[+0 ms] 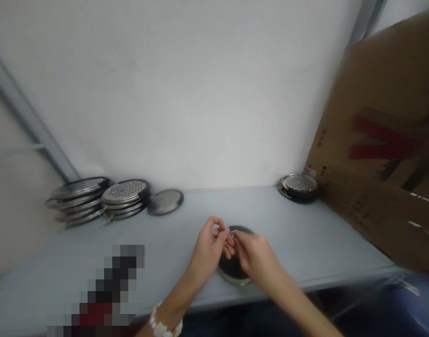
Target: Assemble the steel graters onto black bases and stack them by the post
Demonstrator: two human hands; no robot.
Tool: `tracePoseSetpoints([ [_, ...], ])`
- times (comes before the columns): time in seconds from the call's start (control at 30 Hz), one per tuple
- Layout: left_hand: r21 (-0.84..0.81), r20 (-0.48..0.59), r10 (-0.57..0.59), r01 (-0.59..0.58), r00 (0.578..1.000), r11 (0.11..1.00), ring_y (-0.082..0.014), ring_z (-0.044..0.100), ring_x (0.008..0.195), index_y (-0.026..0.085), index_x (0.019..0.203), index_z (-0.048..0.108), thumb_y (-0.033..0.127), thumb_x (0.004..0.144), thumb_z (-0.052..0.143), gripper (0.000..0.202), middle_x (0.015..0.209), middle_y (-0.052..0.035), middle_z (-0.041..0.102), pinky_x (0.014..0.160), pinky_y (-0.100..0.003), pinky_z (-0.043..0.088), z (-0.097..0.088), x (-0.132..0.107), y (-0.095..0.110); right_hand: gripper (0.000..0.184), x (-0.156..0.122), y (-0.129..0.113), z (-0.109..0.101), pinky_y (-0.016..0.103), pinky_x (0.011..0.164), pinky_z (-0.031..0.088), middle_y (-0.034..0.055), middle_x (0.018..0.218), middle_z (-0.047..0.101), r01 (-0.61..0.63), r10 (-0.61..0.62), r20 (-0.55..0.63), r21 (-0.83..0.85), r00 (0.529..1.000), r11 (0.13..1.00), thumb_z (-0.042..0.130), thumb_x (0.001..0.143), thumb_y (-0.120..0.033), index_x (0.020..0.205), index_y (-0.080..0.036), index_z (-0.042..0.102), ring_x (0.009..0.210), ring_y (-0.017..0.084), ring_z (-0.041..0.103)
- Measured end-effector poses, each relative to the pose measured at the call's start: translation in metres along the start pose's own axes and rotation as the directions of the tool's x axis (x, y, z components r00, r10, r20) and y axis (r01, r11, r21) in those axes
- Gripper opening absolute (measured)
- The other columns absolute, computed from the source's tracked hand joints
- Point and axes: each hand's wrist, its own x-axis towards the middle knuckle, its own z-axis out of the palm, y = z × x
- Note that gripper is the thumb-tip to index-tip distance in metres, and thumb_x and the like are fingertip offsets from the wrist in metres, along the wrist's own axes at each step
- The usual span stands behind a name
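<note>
My left hand and my right hand meet above a dark round metal disc that lies near the front edge of the pale table. Both hands are closed in a pinch, fingertips touching, around a tiny shiny part held between them. What the part is I cannot make out. A pale beaded bracelet shows on my left wrist. The hands cover most of the disc.
Stacks of perforated round metal discs lie at the back left, with a single lid beside them. Another small stack sits at the back right next to a large cardboard box. A blurred dark patch lies at front left.
</note>
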Motion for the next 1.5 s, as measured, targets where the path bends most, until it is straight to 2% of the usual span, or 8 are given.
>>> tracePoseSetpoints([
  [0.13,-0.039,-0.037,0.039,-0.04,0.999,0.998,-0.013,0.068,0.062,0.021,0.106,0.045,0.045,0.087,0.064,0.036,0.077,0.0013,0.069,0.058,-0.023,0.054,-0.006,0.0,0.011,0.024,0.002,-0.003,-0.002,0.022,0.06,0.041,0.0054,0.078,0.074,-0.067,0.065,0.041,0.057,0.997,0.996,0.044,0.097,-0.013,0.089,-0.019,0.065,0.066,0.016,0.069],
  [0.33,0.279,0.026,0.179,-0.179,0.984,0.943,-0.0155,0.068,0.076,0.017,0.093,0.064,0.029,0.082,0.071,0.018,0.084,-0.0028,0.07,0.074,-0.026,0.055,-0.013,0.002,0.008,0.026,0.005,-0.007,-0.014,0.023,0.061,0.047,0.0037,0.071,0.074,-0.138,0.12,0.1,0.204,0.988,0.969,0.046,0.101,-0.023,0.093,-0.018,0.07,0.063,0.017,0.071],
  [0.7,0.477,0.137,0.283,-0.314,0.949,0.821,-0.0158,0.068,0.073,0.019,0.083,0.069,0.015,0.082,0.063,0.007,0.08,-0.0018,0.072,0.073,-0.025,0.054,-0.006,-0.006,0.012,0.028,-0.002,-0.006,-0.025,0.024,0.06,0.055,0.0037,0.067,0.071,-0.212,0.133,0.236,0.352,0.963,0.912,0.044,0.099,-0.024,0.083,-0.016,0.067,0.061,0.017,0.071],
  [0.8,0.506,0.179,0.274,-0.327,0.945,0.798,-0.015,0.065,0.07,0.02,0.08,0.069,0.013,0.08,0.064,0.008,0.077,-0.0008,0.071,0.069,-0.024,0.052,-0.009,-0.007,0.014,0.022,-0.003,-0.004,-0.024,0.026,0.061,0.058,0.003,0.074,0.073,-0.286,0.163,0.287,0.465,0.944,0.838,0.053,0.094,-0.025,0.106,-0.015,0.068,0.063,0.017,0.072],
  [0.9,0.501,0.203,0.242,-0.313,0.949,0.807,-0.0148,0.064,0.069,0.02,0.082,0.07,0.015,0.081,0.065,0.007,0.076,-0.0005,0.071,0.069,-0.024,0.051,-0.01,-0.01,0.015,0.061,-0.008,-0.001,-0.022,0.03,0.076,0.06,0.0104,0.117,0.073,-0.216,0.14,0.181,0.524,0.974,0.824,0.069,0.085,-0.023,0.142,-0.019,0.05,0.096,0.02,0.073],
  [0.97,0.445,0.213,0.212,-0.288,0.954,0.848,-0.0159,0.067,0.073,0.02,0.086,0.07,0.017,0.083,0.065,0.006,0.08,-0.0012,0.072,0.073,-0.025,0.053,-0.009,-0.012,0.015,0.063,-0.013,0.001,-0.021,0.033,0.087,0.059,0.0118,0.136,0.064,-0.156,0.105,0.124,0.54,0.987,0.827,0.07,0.085,-0.023,0.144,-0.022,0.049,0.115,0.023,0.066],
  [1.17,0.346,0.174,0.166,-0.218,0.971,0.913,-0.0184,0.071,0.078,0.019,0.09,0.072,0.022,0.087,0.066,0.007,0.086,-0.0042,0.076,0.076,-0.027,0.056,-0.006,-0.02,0.002,0.016,-0.032,0.01,-0.019,0.032,0.081,0.055,0.0057,0.094,0.077,-0.184,0.159,0.094,0.454,0.983,0.872,0.062,0.094,-0.03,0.101,-0.019,0.072,0.086,0.02,0.069],
  [1.5,0.522,0.347,0.236,-0.396,0.908,0.755,-0.0201,0.066,0.086,0.021,0.08,0.077,0.018,0.088,0.069,0.012,0.083,-0.0056,0.077,0.083,-0.031,0.05,-0.019,-0.037,-0.038,0.028,-0.074,0.03,0.001,0.036,0.08,0.054,0.0087,0.096,0.07,0.175,-0.168,-0.053,0.201,0.984,0.964,0.046,0.1,-0.014,0.108,-0.024,0.071,0.091,0.022,0.064],
])
